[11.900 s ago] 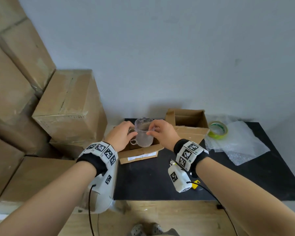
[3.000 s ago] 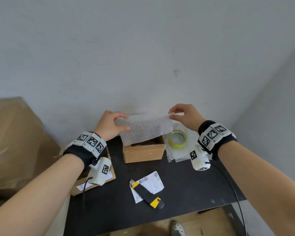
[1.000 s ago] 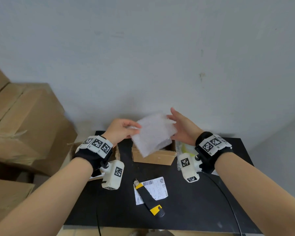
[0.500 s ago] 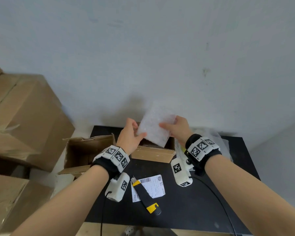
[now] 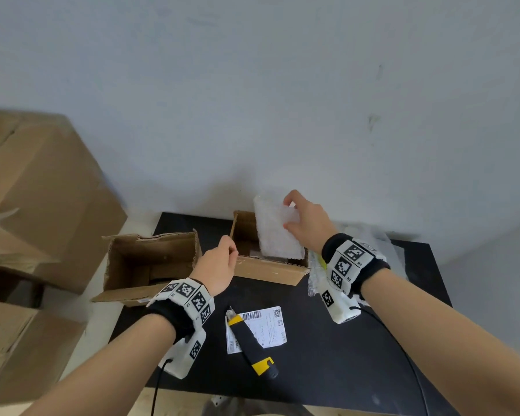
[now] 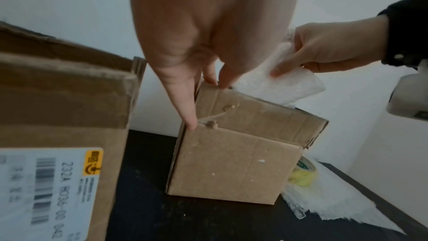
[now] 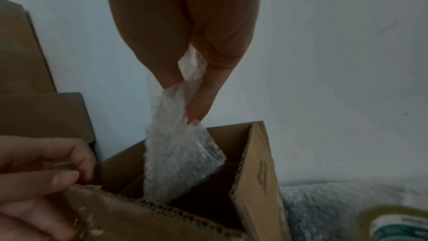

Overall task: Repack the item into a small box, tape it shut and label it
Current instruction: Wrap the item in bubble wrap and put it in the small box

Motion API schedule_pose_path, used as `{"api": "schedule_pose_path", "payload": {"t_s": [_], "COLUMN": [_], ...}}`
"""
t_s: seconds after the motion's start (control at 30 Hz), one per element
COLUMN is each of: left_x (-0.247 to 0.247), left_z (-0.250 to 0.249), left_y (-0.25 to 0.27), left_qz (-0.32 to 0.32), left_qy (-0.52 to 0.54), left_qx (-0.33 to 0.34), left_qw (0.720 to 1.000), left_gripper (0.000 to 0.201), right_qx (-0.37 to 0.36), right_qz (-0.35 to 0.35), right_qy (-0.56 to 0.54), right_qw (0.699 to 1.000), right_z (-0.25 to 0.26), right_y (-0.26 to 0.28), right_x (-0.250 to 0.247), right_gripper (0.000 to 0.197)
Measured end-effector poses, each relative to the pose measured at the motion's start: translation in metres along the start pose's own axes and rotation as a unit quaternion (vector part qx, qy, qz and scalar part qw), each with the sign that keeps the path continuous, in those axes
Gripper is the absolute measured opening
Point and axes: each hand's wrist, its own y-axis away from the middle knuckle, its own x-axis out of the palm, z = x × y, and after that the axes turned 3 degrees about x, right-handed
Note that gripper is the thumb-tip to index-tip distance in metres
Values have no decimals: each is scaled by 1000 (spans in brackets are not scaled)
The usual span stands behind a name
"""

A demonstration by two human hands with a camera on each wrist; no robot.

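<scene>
A small open cardboard box (image 5: 267, 270) (image 6: 231, 162) (image 7: 254, 162) stands at the back middle of the black table (image 5: 342, 355). My right hand (image 5: 288, 214) (image 7: 185, 102) pinches a folded pad of bubble wrap (image 5: 276, 229) (image 6: 284, 87) (image 7: 176, 153) by its top. The pad hangs upright with its lower end inside the box. My left hand (image 5: 230, 250) (image 6: 206, 103) grips the box's front left corner, thumb outside, fingers over the rim. What lies in the box is hidden. A shipping label (image 5: 264, 325) lies flat near the front.
A larger open box (image 5: 150, 265) (image 6: 57, 116) stands just left of the small one. A yellow and black utility knife (image 5: 249, 343) lies across the label. The tape roll (image 6: 303, 171) (image 7: 398, 224) sits on loose bubble wrap (image 5: 373, 241) right of the small box. Big cartons (image 5: 36, 190) are stacked at left.
My left hand has let go of the bubble wrap and dropped to the small box's corner. My right hand alone now holds the pad, lower and partly inside the box.
</scene>
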Motion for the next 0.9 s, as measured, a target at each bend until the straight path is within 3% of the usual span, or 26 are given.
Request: {"api": "schedule_pose_path", "payload": {"t_s": [0.17, 0.37, 0.6, 0.8, 0.9], "left_x": [4, 6, 10, 12, 13], "left_z": [7, 10, 17, 17, 17], "left_y": [5, 6, 12, 12, 12], "left_qz": [-17, -22, 3, -12, -16], "left_qy": [50, 95, 146, 153, 157], "left_qx": [-20, -31, -44, -51, -51], "left_qw": [998, 995, 988, 987, 986], "left_gripper": [23, 26, 57, 63, 63], "right_qx": [-27, 6, 119, 176, 170], "right_qz": [5, 41, 9, -3, 29], "right_qy": [33, 22, -79, -109, -46], "right_qw": [999, 999, 990, 978, 984], "right_z": [14, 25, 28, 41, 46], "right_y": [-5, -11, -19, -25, -28], "right_x": [14, 38, 50, 63, 75], "right_gripper": [26, 28, 25, 24, 28]}}
